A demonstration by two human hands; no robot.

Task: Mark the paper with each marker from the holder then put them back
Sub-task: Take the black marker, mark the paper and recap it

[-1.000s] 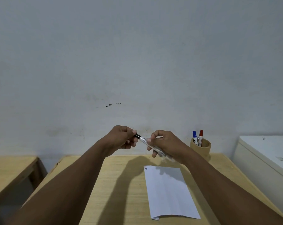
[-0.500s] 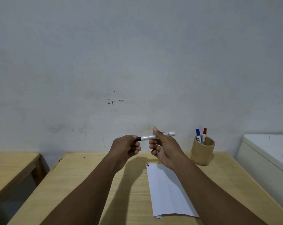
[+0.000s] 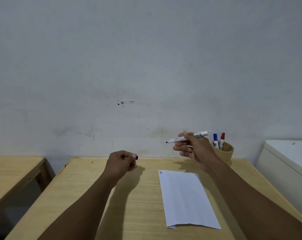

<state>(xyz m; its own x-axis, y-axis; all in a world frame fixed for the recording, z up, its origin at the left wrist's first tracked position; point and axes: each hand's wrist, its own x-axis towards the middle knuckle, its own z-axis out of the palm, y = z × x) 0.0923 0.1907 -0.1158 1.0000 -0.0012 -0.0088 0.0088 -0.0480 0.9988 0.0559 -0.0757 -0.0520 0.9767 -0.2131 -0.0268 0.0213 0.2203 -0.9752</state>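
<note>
Two hands hover above our wooden table (image 3: 98, 196), well apart from each other. Our right hand (image 3: 195, 149) pinches the uncapped black marker (image 3: 186, 137) between thumb and fingers, the barrel nearly level, its bare black tip pointing left and its far end aimed toward the holder. Our left hand (image 3: 121, 162) is curled closed around the black cap (image 3: 136, 157), whose end just peeks out past the fingertips. We see the white paper (image 3: 186, 200) lying flat on the table below our right hand, with small red marks at its top left corner. Near the table's far right corner stands the round wooden holder (image 3: 224, 153), with a blue marker (image 3: 215, 140) and a red marker (image 3: 222, 140) upright inside, caps up.
</note>
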